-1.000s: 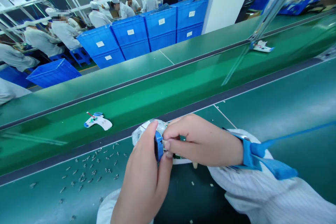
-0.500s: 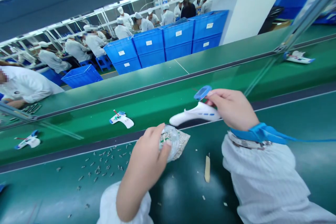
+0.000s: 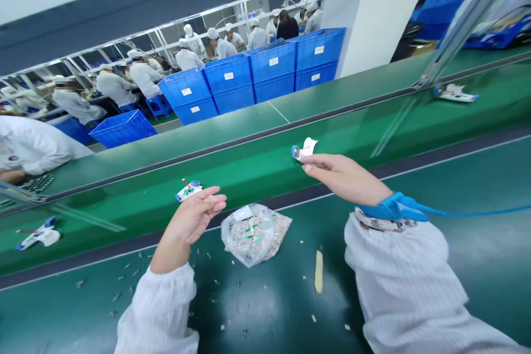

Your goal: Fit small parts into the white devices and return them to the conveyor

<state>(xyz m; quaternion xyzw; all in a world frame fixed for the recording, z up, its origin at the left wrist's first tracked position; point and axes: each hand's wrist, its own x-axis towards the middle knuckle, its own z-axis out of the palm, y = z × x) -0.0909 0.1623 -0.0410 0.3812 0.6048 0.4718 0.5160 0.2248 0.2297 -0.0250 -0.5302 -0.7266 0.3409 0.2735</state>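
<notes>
My left hand [image 3: 194, 214] is open, its fingers stretched out over the near edge of the green belt. Just beyond it lies a white gun-shaped housing [image 3: 187, 192] with blue parts and a red wire, partly hidden by the fingers. My right hand [image 3: 342, 177] has its fingers extended and reaches over the belt. At its fingertips lies another white housing [image 3: 307, 147] with a blue end; whether they touch, I cannot tell. Between my hands, a clear plastic bag [image 3: 251, 235] of small pale and green parts rests on the dark green bench. A blue wrist strap [image 3: 392, 207] circles my right wrist.
A cream-handled tool [image 3: 318, 271] and scattered small metal parts [image 3: 118, 297] lie on the bench. More housings sit on the belt at far left [image 3: 39, 235] and far right [image 3: 456, 94]. A slanted metal post [image 3: 460, 27] stands at right. Blue bins [image 3: 228, 88] and co-workers are beyond.
My right hand has let go of the white housing, which now lies on the belt. My left hand has left the plastic bag and moved left toward another housing.
</notes>
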